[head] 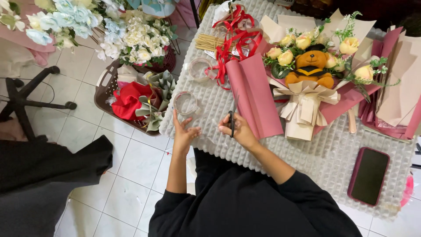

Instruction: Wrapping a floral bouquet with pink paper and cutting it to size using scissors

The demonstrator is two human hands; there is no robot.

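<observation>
My right hand (239, 131) grips black scissors (231, 117) with the blades pointing away, beside a folded sheet of dusty-pink wrapping paper (256, 94). My left hand (184, 131) rests open on the grey bumpy table mat (315, 151), just below a clear tape roll (185, 103). It may hold a strip of clear tape; I cannot tell. A bouquet (309, 66) of cream roses with a brown teddy bear and a beige bow lies to the right of the pink sheet.
Red ribbon (234, 41) and thin wooden sticks (210, 42) lie at the table's back. A phone in a maroon case (369, 175) lies at the right. A brown basket (109, 90) of red and green wrapping stands on the tiled floor, near white flowers (140, 41).
</observation>
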